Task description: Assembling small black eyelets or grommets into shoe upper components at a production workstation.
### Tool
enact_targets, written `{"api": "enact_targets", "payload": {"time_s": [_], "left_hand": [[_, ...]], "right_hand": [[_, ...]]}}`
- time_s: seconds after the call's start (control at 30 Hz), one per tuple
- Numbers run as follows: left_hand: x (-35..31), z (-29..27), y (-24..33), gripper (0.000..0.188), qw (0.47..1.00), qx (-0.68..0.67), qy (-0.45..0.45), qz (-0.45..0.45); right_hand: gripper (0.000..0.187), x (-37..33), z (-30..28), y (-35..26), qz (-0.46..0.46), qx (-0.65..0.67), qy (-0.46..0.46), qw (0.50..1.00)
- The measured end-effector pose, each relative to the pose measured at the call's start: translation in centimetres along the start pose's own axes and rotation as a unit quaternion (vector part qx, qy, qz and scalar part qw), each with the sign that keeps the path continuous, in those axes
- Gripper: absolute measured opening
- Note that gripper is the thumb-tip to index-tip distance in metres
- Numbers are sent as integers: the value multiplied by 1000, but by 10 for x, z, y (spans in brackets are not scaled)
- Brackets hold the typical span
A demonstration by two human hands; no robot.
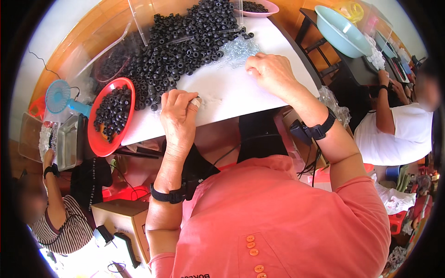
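Note:
A large heap of black ring-like beads (185,39) covers the far left of the white tabletop (222,90). At its right edge lies a small spread of tiny clear beads (238,50). My left hand (177,113) rests at the near edge of the table, beside the black beads. Its fingers are curled closed, with a white wrap or piece at the fingertip; what they hold is hidden. Just right of the clear beads, my right hand (270,72) is closed in a pinch. Anything between those fingertips is too small to make out.
A red bowl (91,132) of black beads stands at the table's left, by a light-blue fan (57,95). A clear plastic bin (139,21) and pink bowl (269,8) are at the back. Co-workers sit left and right; a pale-blue basin (340,37) is at right.

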State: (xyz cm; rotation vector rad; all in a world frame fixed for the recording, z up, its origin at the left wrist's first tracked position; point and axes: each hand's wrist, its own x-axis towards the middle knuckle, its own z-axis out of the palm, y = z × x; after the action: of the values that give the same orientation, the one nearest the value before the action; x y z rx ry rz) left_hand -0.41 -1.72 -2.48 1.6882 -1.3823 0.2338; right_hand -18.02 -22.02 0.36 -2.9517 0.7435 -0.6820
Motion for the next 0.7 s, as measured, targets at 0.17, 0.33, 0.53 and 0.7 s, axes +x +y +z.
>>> {"api": "enact_targets", "payload": {"time_s": [0.17,0.33,0.53,0.7], "left_hand": [[0,2,1,18,1000,0,4,-14],[0,0,0,15,1000,-5,2,-21],[-1,-2,0,16,1000,8,12,0],[0,-1,0,18,1000,8,15,-10]], "right_hand": [[2,1,-2,14,3,10,4,1000],[7,-3,-15,11,-33,84,-17,996],[7,-4,-8,22,-9,111,29,993],[6,1,0,7,-41,21,2,999]]}}
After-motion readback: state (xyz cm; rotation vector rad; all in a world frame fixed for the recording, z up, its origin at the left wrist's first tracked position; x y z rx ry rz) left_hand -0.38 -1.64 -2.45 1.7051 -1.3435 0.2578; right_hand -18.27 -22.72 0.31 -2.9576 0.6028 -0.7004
